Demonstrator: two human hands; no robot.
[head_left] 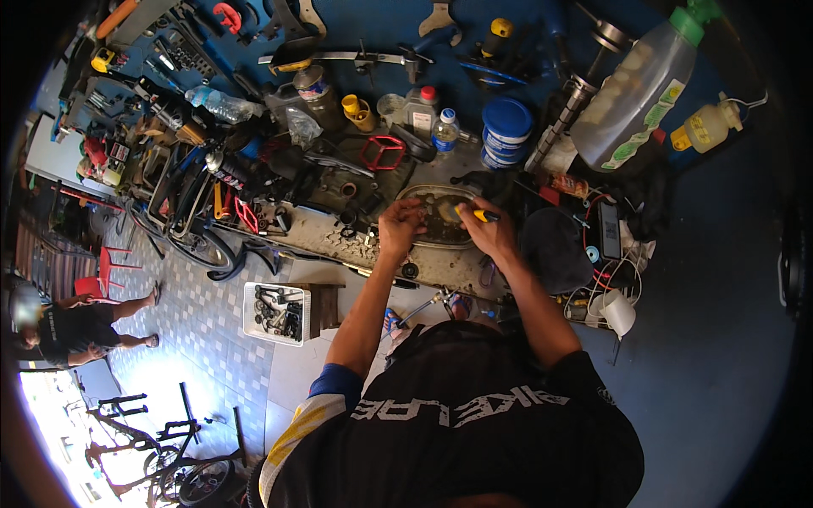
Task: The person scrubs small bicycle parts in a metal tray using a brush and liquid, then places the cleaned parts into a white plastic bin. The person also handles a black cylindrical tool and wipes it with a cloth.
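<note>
On the cluttered workbench in front of me lies a shallow metal tray (pixel 440 245) with a rounded rim and dark, wet-looking contents. Over its left side is my left hand (pixel 401 227), fingers curled in a pinch; whatever they hold is too small to make out. My right hand (pixel 493 230) is at the tray's right side, closed around a yellow-and-black handled tool (pixel 485 216), perhaps a brush. Its working end points left over the tray and is hard to see. Small metal parts (pixel 366 240) lie on the bench by my left wrist.
Behind the tray stand a red pedal (pixel 383 153), bottles (pixel 445 131) and a blue tub (pixel 506 131). A dark round object (pixel 555 250) and a white cup (pixel 616 313) are at right. Below the bench sits a white basket of parts (pixel 277 314). Another person (pixel 80 330) is far left.
</note>
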